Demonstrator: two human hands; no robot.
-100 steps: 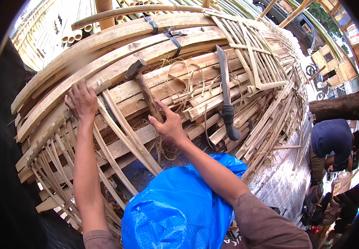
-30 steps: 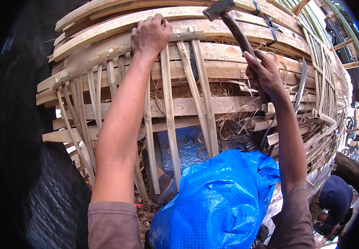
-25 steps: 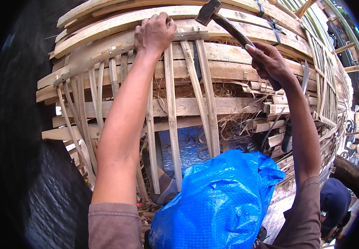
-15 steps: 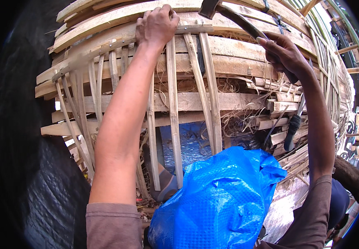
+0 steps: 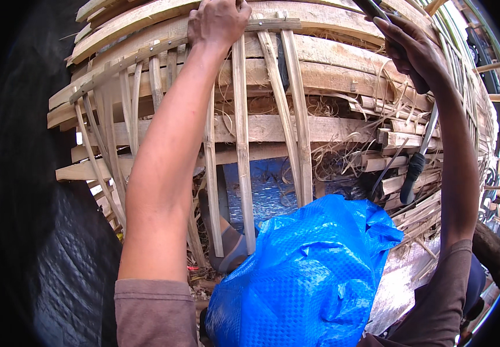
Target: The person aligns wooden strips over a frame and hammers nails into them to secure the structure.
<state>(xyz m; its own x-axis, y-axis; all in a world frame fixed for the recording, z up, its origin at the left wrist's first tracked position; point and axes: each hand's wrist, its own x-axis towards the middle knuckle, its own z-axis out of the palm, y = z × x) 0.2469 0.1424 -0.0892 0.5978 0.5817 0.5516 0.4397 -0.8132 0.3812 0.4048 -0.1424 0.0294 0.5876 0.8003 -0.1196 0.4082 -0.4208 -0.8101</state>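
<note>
My left hand [image 5: 218, 24] is closed at the top, beside a thin horizontal wooden strip [image 5: 273, 24] studded with nails. Its fingertips are pinched together, and what they hold, if anything, is hidden. Narrow wooden slats [image 5: 242, 127] hang down from that strip in a spaced row. Up at the right, my right hand [image 5: 415, 52] is wrapped round the dark handle of a hammer [image 5: 370, 8]. The hammer's head lies beyond the upper edge of the picture.
Stacked timber planks [image 5: 325, 128] lie behind the slats. A blade-like tool with a black-wrapped handle [image 5: 413, 178] rests among split wood pieces at the right. Blue woven plastic sheeting [image 5: 302, 277] covers the near middle; dark sheeting [image 5: 68, 272] hangs at the left.
My right hand has risen and moved right, carrying the hammer's head out of view. My left hand has stayed at nearly the same spot on the strip, while the whole view has shifted slightly.
</note>
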